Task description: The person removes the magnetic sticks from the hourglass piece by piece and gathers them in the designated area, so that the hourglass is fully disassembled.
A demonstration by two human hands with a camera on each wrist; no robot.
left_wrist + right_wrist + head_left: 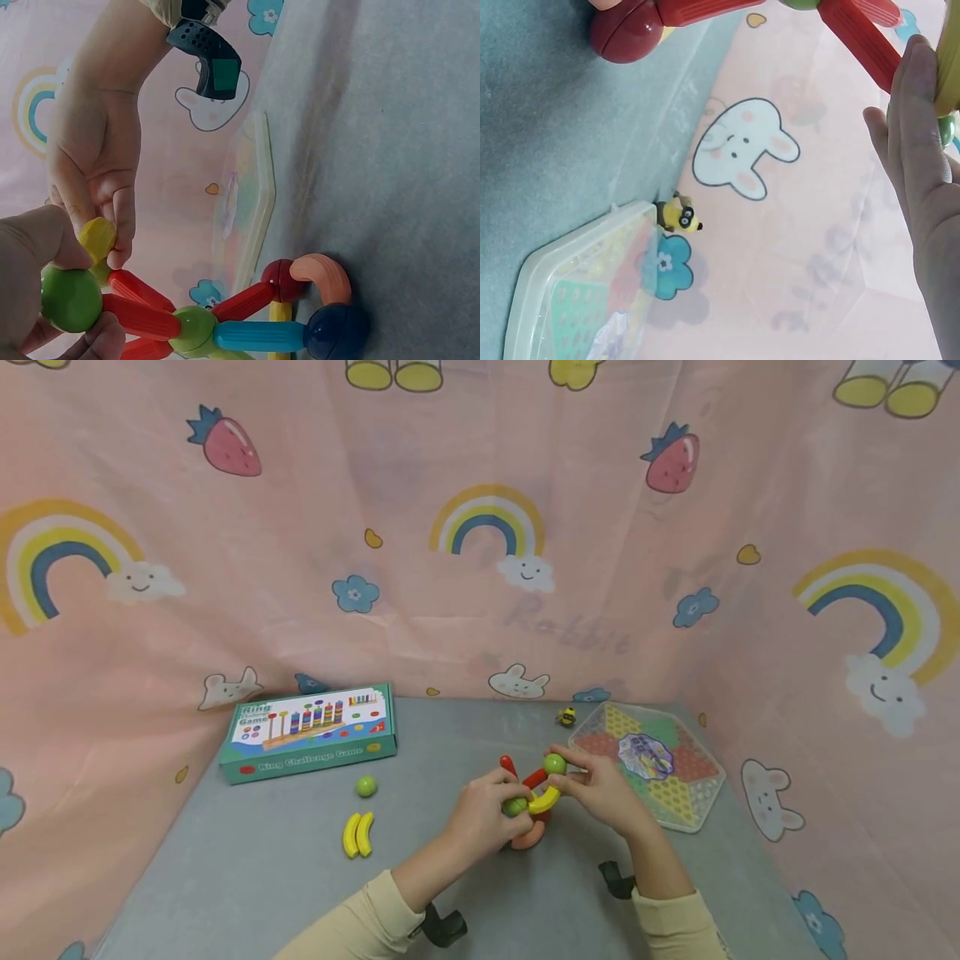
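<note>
My left hand [487, 810] pinches a green ball [71, 298] at the upper end of a figure built from toy building sticks and balls. My right hand [603, 789] holds another green ball [555, 764] between finger and thumb. A curved yellow stick [544, 800] spans from that ball to the left hand's ball. Below, red sticks [142, 315] meet at a light green ball [193, 330]. Lower down are a blue stick [259, 335], a dark blue ball [337, 330], a dark red ball [281, 277] and a curved peach stick [326, 274].
On the left of the grey table lie two curved yellow sticks [357, 835] and a loose green ball [366, 786]. Behind them is a green game box [307, 735]. A hexagonal board-game case [697, 810] lies at right, near a small bee figure [567, 717].
</note>
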